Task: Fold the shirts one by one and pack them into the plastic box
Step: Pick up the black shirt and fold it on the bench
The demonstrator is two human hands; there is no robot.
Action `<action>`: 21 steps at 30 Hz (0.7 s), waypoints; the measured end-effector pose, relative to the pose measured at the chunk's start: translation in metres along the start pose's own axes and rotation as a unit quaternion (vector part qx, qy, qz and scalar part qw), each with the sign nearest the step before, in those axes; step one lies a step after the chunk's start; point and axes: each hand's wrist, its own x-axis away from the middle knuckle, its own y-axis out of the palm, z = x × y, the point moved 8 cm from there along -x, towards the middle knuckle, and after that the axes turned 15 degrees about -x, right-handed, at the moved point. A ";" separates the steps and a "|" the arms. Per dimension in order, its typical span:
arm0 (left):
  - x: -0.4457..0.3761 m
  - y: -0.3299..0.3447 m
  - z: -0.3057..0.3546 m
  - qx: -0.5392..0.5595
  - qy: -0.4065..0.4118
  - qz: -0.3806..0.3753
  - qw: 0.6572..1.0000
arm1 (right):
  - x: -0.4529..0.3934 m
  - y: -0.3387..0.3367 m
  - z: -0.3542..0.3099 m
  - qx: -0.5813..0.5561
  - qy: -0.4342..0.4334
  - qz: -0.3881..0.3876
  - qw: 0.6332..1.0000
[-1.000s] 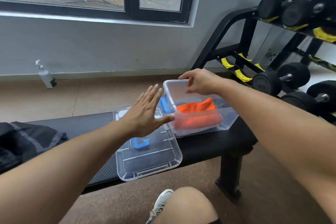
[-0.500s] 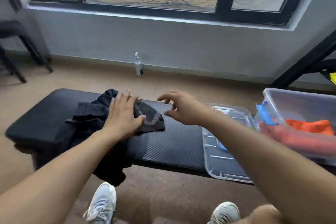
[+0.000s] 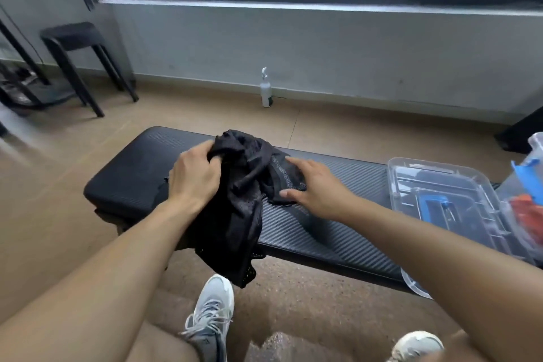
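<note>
A crumpled black mesh shirt [image 3: 241, 203] lies on the black padded bench [image 3: 329, 232], part of it hanging over the near edge. My left hand [image 3: 195, 175] grips a bunch of the shirt's cloth at its left side. My right hand [image 3: 313, 188] rests flat on the shirt's right part, fingers spread. The clear plastic box [image 3: 537, 161] stands at the far right edge, holding a folded orange shirt [image 3: 527, 214] and largely cut off by the frame.
The box's clear lid [image 3: 440, 185] with blue clips lies upside down on the bench, between the black shirt and the box. On the floor stand a white spray bottle [image 3: 266, 91] by the wall and a black stool [image 3: 79, 59] at the left. My shoes [image 3: 211, 308] are below the bench.
The view has swung left from the box to the black shirt. My left hand went from resting flat on the shirt to gripping its cloth. My right hand came down onto the shirt.
</note>
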 end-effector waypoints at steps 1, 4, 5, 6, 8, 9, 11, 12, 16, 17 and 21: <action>0.002 -0.011 0.006 0.031 0.004 0.032 0.999 | 0.001 -0.005 -0.009 -0.039 -0.018 0.022 0.999; 0.012 -0.036 0.034 0.136 0.055 0.074 0.986 | 0.011 -0.016 -0.045 -0.139 -0.096 0.046 0.985; 0.017 -0.042 0.044 0.176 0.072 0.077 0.979 | 0.015 -0.017 -0.053 -0.155 -0.105 0.043 0.981; 0.023 -0.048 0.053 0.223 0.082 0.075 0.968 | 0.017 -0.017 -0.059 -0.164 -0.106 0.040 0.980; 0.032 -0.052 0.065 0.318 0.077 0.055 0.943 | 0.021 -0.016 -0.063 -0.185 -0.096 0.048 0.977; 0.035 -0.052 0.067 0.355 0.065 0.041 0.932 | 0.022 -0.018 -0.063 -0.201 -0.093 0.058 0.974; 0.038 -0.052 0.068 0.396 0.039 0.024 0.917 | 0.029 -0.026 -0.063 -0.242 -0.095 0.069 0.963; 0.038 -0.053 0.068 0.407 0.030 0.025 0.912 | 0.034 -0.032 -0.063 -0.271 -0.093 0.066 0.956; 0.031 -0.047 0.057 0.430 -0.023 0.021 0.902 | 0.050 -0.057 -0.059 -0.373 -0.044 0.009 0.927; 0.030 -0.044 0.054 0.425 -0.033 0.013 0.905 | 0.054 -0.063 -0.056 -0.376 -0.032 -0.001 0.926; 0.023 -0.026 0.040 0.364 -0.067 -0.017 0.929 | 0.066 -0.092 -0.046 -0.416 -0.033 0.006 0.909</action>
